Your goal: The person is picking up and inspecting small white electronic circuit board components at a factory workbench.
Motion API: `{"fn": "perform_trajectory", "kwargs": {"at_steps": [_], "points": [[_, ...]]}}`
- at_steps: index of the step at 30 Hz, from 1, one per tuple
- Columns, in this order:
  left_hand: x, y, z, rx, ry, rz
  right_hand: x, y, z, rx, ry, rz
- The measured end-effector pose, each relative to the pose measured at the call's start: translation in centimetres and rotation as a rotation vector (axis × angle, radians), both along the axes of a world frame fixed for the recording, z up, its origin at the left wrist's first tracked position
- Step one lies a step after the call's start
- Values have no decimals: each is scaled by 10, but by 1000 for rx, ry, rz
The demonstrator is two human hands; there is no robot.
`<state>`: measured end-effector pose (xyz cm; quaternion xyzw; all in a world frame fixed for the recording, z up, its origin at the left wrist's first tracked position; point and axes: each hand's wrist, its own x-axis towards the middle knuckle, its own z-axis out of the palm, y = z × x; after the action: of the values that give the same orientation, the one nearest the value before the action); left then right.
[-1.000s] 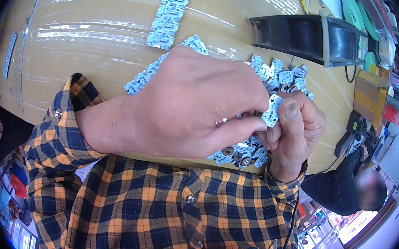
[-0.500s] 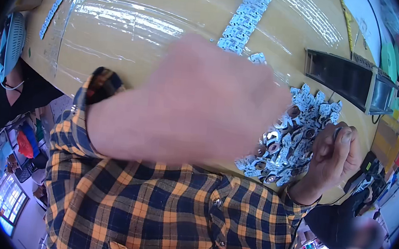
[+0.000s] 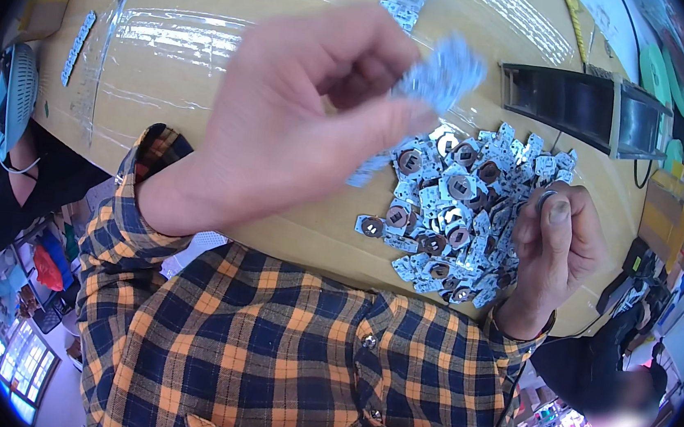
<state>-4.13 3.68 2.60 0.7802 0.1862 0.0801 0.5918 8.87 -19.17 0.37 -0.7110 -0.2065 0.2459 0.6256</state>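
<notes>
My left hand, large and close in the middle, is closed in a pinch on a pale blue-white circuit board piece. That piece is smeared by motion and sticks out past the fingertips; a similar bit shows below the thumb. My right hand, at the right edge of the pile, has its thumb and forefinger closed on a small round coin cell. Between the hands lies a heap of small circuit boards, many bearing round brown or silvery discs.
A row of boards runs toward the far edge of the table. Another short row lies far left. A black open-sided bin stands at right, near cardboard boxes. Other people sit at both sides.
My left hand was a blur over the heap's left part; it has drawn back leftward, uncovering boards and showing the piece in its fingers. My right hand stays in its pinch. The view has shifted slightly.
</notes>
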Motion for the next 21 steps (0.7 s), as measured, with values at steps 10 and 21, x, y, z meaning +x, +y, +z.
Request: {"fn": "perform_trajectory", "kwargs": {"at_steps": [10,21], "points": [[9,-40,-5,-943,-161,220,-8,4,5,37,-2,200],[11,-62,-15,-1014,-267,265,-7,1,5,48,-113,184]]}}
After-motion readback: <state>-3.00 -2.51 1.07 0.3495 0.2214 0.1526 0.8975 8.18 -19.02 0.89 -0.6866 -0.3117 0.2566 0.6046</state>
